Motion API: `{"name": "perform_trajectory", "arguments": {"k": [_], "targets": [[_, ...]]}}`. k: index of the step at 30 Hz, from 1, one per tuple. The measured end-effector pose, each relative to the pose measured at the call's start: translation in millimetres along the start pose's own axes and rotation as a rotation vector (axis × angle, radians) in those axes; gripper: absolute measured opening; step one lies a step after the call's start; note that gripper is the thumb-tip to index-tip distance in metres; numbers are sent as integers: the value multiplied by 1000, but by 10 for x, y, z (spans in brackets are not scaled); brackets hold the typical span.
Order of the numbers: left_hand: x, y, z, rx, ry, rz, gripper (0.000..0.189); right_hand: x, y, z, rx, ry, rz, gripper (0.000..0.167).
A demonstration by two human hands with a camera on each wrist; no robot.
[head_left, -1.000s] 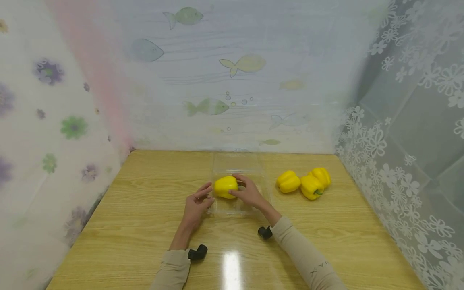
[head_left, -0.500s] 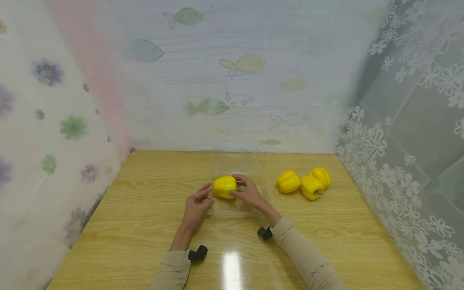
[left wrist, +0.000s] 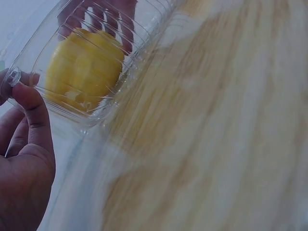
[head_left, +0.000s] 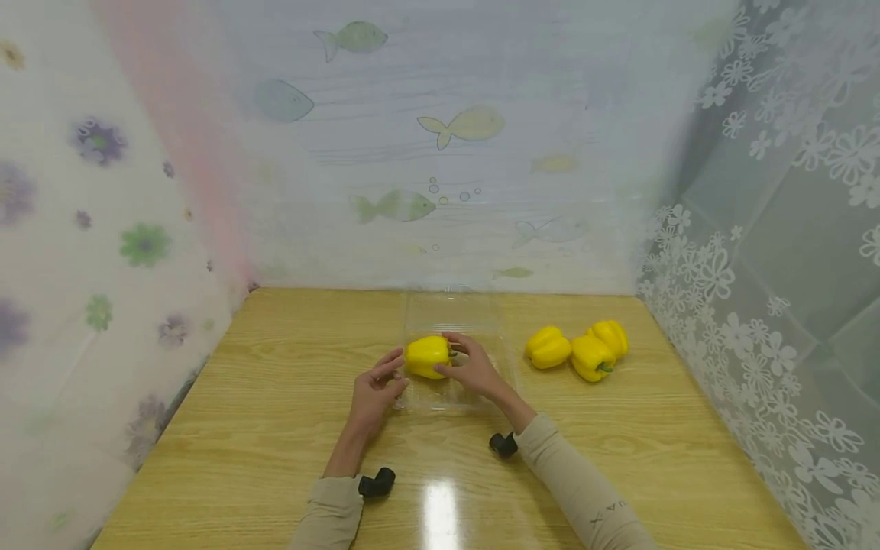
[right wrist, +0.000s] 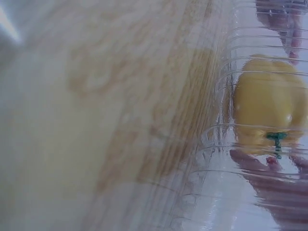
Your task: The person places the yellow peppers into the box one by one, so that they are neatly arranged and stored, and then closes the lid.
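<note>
A clear plastic clamshell box (head_left: 450, 399) stands in the middle of the table, with its lid (head_left: 450, 309) laid back toward the wall. Inside its left part lies a yellow bell pepper (head_left: 425, 357), on its side with the green stem to the right. My right hand (head_left: 477, 374) reaches into the box and holds the pepper at the stem end between thumb and fingers. At the box's left edge is my left hand (head_left: 371, 396). In the left wrist view, that hand (left wrist: 31, 154) pinches the clear rim with thumb and finger. Ribbed plastic partly blurs the pepper (right wrist: 269, 101) in the right wrist view.
Right of the box, three more yellow bell peppers lie together: one pepper (head_left: 548, 347) at the left, one (head_left: 593, 357) in front with its stem showing, and one (head_left: 612, 338) behind. The wooden table (head_left: 261, 428) meets a fish-patterned wall covering (head_left: 330, 252) at the back.
The held pepper has shifted very slightly left, and more of its stem shows. Both hands have kept their places; the head view has tilted a little.
</note>
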State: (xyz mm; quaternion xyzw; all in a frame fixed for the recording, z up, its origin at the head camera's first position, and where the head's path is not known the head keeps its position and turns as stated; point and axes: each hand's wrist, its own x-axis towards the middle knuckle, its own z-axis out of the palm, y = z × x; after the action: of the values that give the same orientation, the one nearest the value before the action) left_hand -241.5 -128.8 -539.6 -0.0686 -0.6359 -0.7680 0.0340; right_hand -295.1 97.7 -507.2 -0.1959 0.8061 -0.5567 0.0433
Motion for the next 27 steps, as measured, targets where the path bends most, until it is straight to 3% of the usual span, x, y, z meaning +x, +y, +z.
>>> {"name": "perform_trajectory", "arguments": {"k": [6,13,21,27], "targets": [[1,-2,12,2,7,3,41,-24,-21,-24,-12,13,26,68],[-3,-2,7,13,18,0,40,-67,-40,-135,-18,14,-16,73],[-9,-4,-25,19,16,5,40,-159,-62,-433,56,2,-71,67],[1,-15,-20,25,7,3,40,-254,-80,-743,37,101,-139,62]]}}
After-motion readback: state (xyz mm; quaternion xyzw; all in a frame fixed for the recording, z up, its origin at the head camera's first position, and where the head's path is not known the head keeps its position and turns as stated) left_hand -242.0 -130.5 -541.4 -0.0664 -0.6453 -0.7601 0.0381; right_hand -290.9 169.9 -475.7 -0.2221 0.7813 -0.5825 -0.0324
